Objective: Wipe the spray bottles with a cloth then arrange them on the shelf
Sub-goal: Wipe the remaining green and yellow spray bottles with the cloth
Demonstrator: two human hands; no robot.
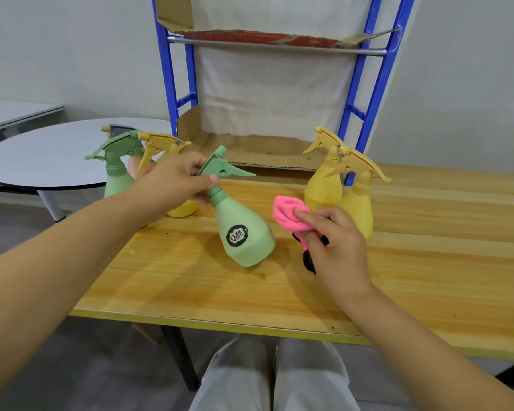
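Note:
My left hand (175, 182) grips the neck and trigger head of a green spray bottle (244, 232), which tilts with its base near the wooden table (190, 286). My right hand (336, 247) holds a bunched pink cloth (288, 216) with a black trim just right of that bottle. Two yellow bottles (353, 206) stand upright behind the cloth. At the left stand another green bottle (116, 179) and a yellow bottle (172, 155), partly hidden by my left hand. The blue shelf (365, 93) rises behind the table.
Cardboard sheets (250, 152) line the shelf's lower and upper levels. A round grey table (42, 155) sits to the left, behind the bottles. The wooden table's front edge runs across near my knees (273, 378).

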